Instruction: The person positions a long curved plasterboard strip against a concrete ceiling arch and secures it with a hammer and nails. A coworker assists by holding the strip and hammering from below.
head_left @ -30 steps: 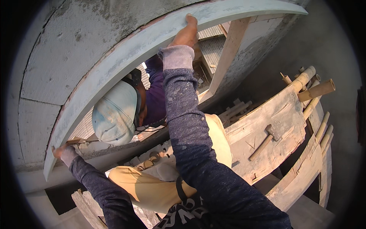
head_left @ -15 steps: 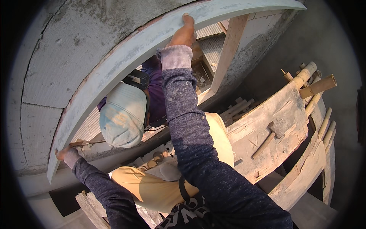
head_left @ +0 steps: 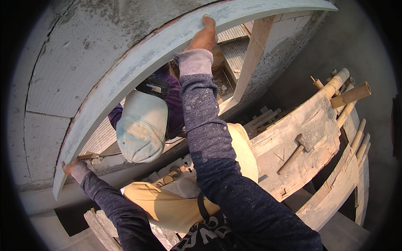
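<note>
A long curved grey board [head_left: 138,62] arches against a rough grey block wall [head_left: 71,54]. My right hand [head_left: 204,35] grips the board's lower edge high up, arm stretched in a dark speckled sleeve. My left hand [head_left: 72,168] holds the board's lower left end. Below the arch a second person in a pale cap [head_left: 141,125] and purple top crouches under the board, between my two arms.
A wooden plank platform [head_left: 301,142] on the right carries a hammer [head_left: 295,152]. Bamboo poles [head_left: 341,90] stick out at its far edge. An upright timber post [head_left: 253,54] stands behind the opening. My yellow trousers [head_left: 167,205] show below.
The person in the cap has shifted right and lower under the arch. The board's left end and my left hand have come slightly closer; my right hand keeps its grip.
</note>
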Available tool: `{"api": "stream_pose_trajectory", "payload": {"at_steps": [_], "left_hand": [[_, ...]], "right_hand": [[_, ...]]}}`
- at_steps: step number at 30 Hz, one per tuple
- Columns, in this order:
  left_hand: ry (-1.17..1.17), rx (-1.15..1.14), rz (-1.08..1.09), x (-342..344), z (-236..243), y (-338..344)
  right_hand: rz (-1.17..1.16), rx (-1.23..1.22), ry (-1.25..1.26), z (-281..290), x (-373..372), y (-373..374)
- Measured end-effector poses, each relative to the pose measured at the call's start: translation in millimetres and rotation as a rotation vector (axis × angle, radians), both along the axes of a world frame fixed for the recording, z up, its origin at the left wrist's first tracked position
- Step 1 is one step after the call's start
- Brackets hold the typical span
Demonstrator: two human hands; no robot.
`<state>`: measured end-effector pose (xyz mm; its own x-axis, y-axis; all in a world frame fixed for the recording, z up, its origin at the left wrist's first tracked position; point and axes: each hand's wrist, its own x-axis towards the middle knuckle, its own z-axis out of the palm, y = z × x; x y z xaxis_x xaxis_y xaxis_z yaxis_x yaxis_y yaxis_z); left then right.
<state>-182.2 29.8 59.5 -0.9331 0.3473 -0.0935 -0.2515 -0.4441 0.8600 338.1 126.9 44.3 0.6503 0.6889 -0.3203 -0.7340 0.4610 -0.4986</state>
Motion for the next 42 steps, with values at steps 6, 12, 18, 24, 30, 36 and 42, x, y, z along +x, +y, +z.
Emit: {"api": "stream_pose_trajectory", "payload": {"at_steps": [6,12,18,24,30,36,42], "left_hand": [[-0.021,0.014,-0.005,2,0,1],[-0.011,0.016,-0.015,-21,-7,4],[-0.034,0.002,-0.032,-1,-1,1],[-0.052,-0.005,-0.023,-8,-2,1],[-0.034,-0.011,-0.013,-5,-2,1],[-0.037,-0.024,-0.057,-35,-11,7],[-0.049,0.015,-0.060,-27,-9,4]], "right_hand": [[0.003,-0.019,0.005,1,1,-1],[0.021,-0.061,0.013,2,1,-4],[0.007,-0.006,0.026,9,-1,-10],[0.052,-0.043,0.045,16,-3,-18],[0.059,-0.032,0.023,17,-3,-20],[0.059,-0.075,0.012,9,-1,-11],[0.080,-0.039,0.042,14,-1,-18]]}}
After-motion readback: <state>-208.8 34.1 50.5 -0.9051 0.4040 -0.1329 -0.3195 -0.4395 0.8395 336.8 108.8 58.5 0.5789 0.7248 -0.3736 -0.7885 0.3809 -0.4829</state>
